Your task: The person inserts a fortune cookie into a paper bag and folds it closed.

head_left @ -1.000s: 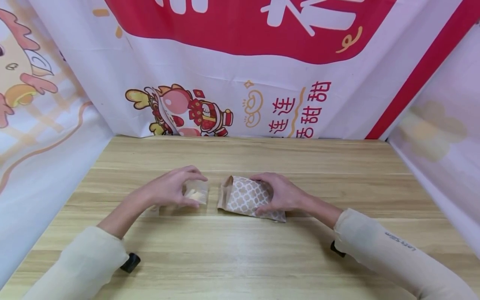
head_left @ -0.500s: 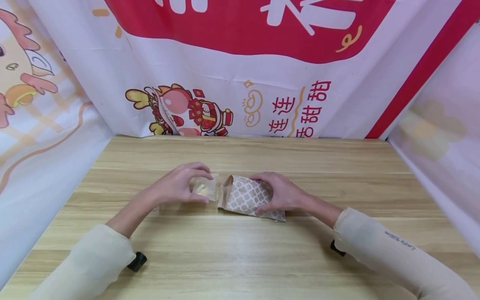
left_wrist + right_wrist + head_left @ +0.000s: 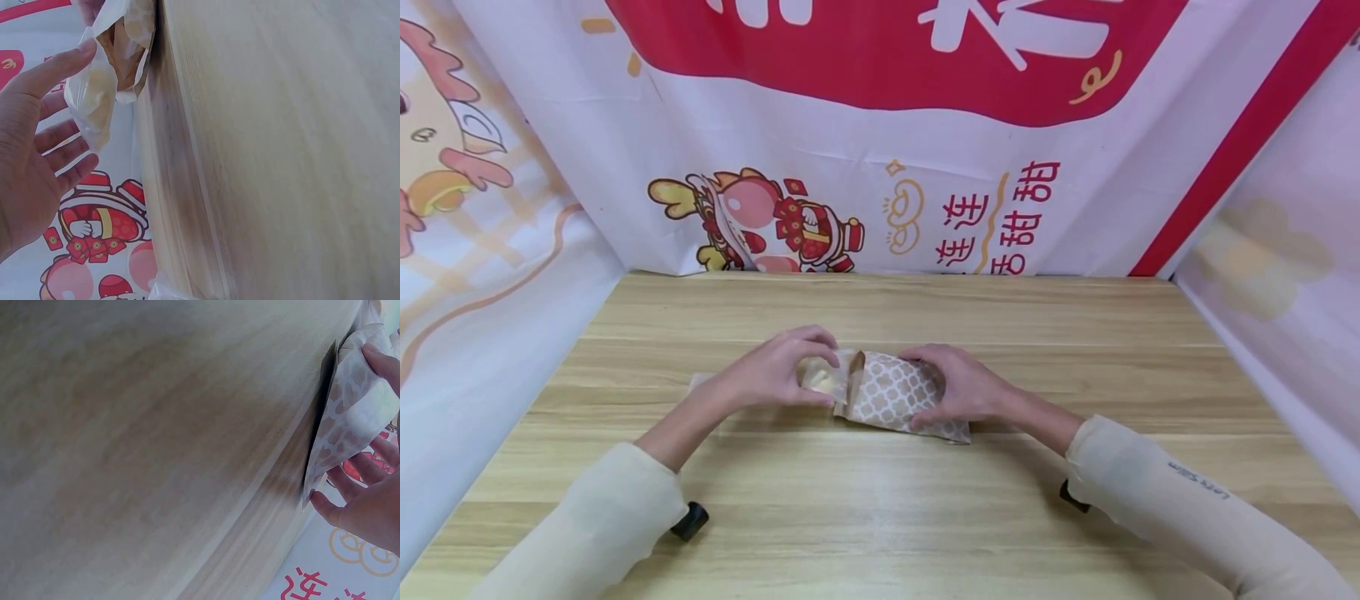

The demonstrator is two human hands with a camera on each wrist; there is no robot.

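My left hand (image 3: 793, 367) pinches a small clear plastic packet (image 3: 826, 382) with something pale yellow in it. In the left wrist view the packet (image 3: 94, 103) sits between thumb and fingers, right at the open mouth of a paper bag (image 3: 134, 50). That bag (image 3: 891, 387) is brown with a white lattice print and lies on its side, mouth toward the left hand. My right hand (image 3: 966, 385) grips it from the right, thumb on the near side and fingers on the far side. What is inside the bag cannot be seen in the head view.
A wooden table (image 3: 880, 508) carries everything. Behind the left wrist, a piece of clear plastic (image 3: 700, 380) partly shows; the forearm covers the rest. A printed white and red cloth (image 3: 880, 142) hangs along the back edge, with more cloth at both sides.
My left hand has moved right with the clear packet, from a gap away up to the paper bag's mouth. The right hand and the bag have stayed in place.
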